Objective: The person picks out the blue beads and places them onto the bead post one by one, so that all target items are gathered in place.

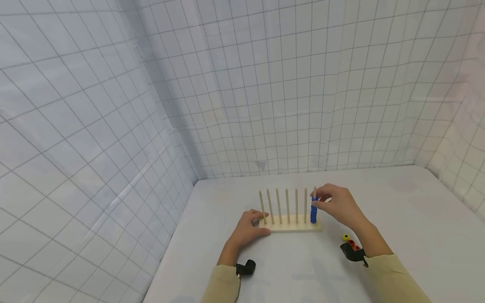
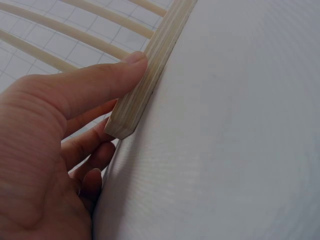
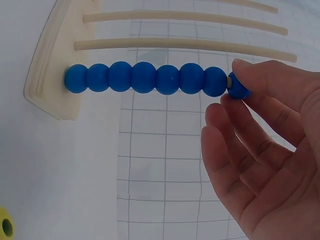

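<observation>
A pale wooden bead rack stands on the white table, its flat base [image 1: 291, 227] carrying a row of several upright pegs [image 1: 287, 206]. My left hand [image 1: 244, 230] grips the left end of the base; in the left wrist view the thumb lies on the front edge and the fingers reach round behind. At the rightmost peg, my right hand [image 1: 339, 206] pinches a blue bead [image 3: 239, 86] between thumb and fingers near the peg's top. Below it, several blue beads [image 3: 143, 77] are stacked down to the base, with a sliver of peg showing between.
A yellow bead [image 1: 345, 237], a red bead [image 1: 351, 243] and an orange bead [image 1: 357, 248] lie on the table beside the right wrist. Black wrist cameras [image 1: 246, 267] sit on both wrists. White grid-lined curtains [image 1: 265, 84] hang behind the table and at both sides.
</observation>
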